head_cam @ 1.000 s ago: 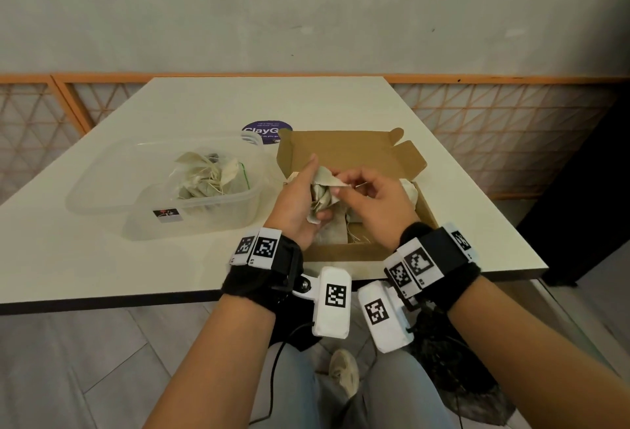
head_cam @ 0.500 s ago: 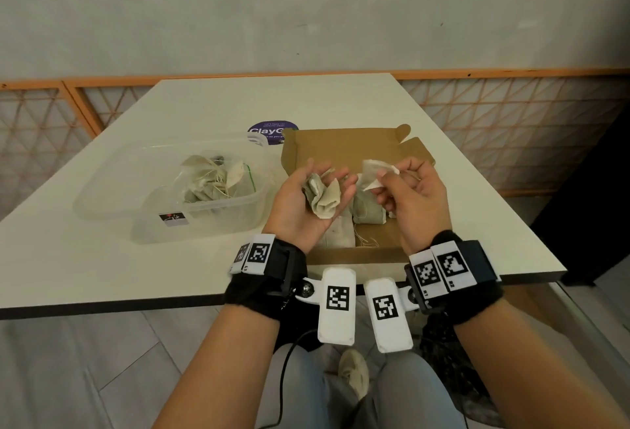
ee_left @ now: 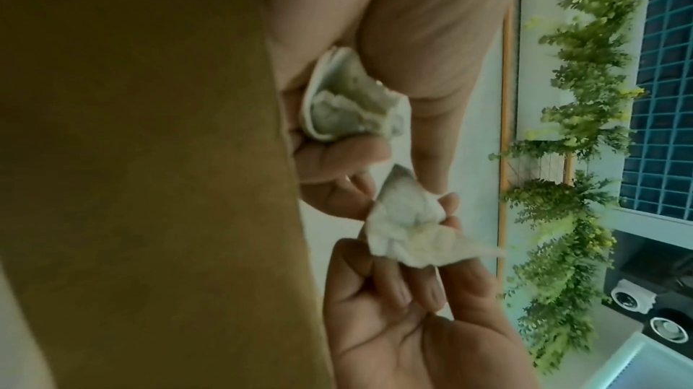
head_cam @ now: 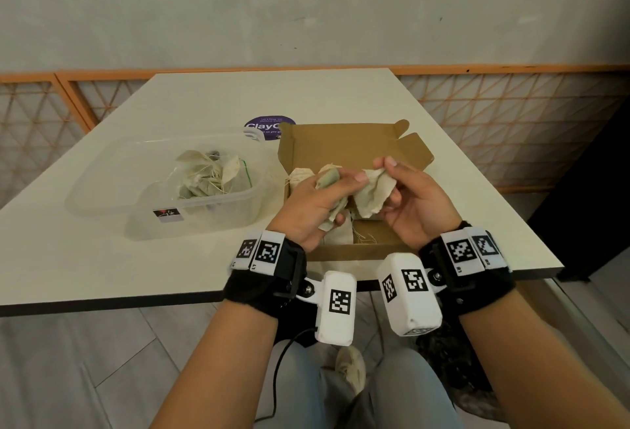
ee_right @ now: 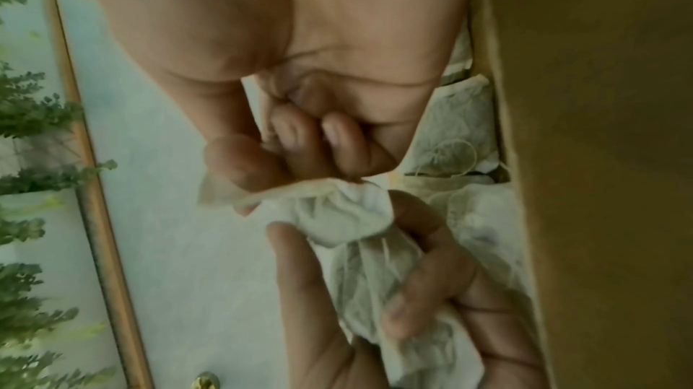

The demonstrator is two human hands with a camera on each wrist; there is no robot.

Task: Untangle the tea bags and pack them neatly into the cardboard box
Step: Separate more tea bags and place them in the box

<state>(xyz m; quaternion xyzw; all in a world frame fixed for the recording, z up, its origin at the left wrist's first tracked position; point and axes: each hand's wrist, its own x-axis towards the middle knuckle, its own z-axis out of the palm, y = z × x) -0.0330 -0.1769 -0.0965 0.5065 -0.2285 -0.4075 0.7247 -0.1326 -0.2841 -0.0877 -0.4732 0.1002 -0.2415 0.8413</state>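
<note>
Two crumpled tea bags are held above the open cardboard box (head_cam: 344,251), which serves as the landmark here. The left hand (head_cam: 312,205) is raised over the box's left half, and its curled fingers are wrapped round the greenish tea bag (head_cam: 329,180), part of which hangs below the palm. The right hand (head_cam: 414,201) is raised over the box's right half, and the pale tea bag (head_cam: 373,195) is pinched between its thumb and bent fingers. The two bags are brought close together over the middle of the box, just beside each other; whether they touch or are joined by string cannot be told. In the left wrist view the greenish bag (ee_left: 350,99) is seen tucked in the left hand's grasp, with the pale bag (ee_left: 408,235) gripped by the right hand's fingertips (ee_left: 448,203) just beyond it. In the right wrist view the pale bag (ee_right: 349,217) is seen pinched at its top edge.

Inside the box, further tea bags (head_cam: 301,176) are laid flat against the floor, with loose string near the front wall. To the left of the box, a clear plastic container (head_cam: 191,220) is set on the white table (head_cam: 102,258), and a tangled heap of tea bags (head_cam: 208,178) is kept within it. Behind the box a purple round sticker (head_cam: 264,125) is partly hidden by the lid flap.
</note>
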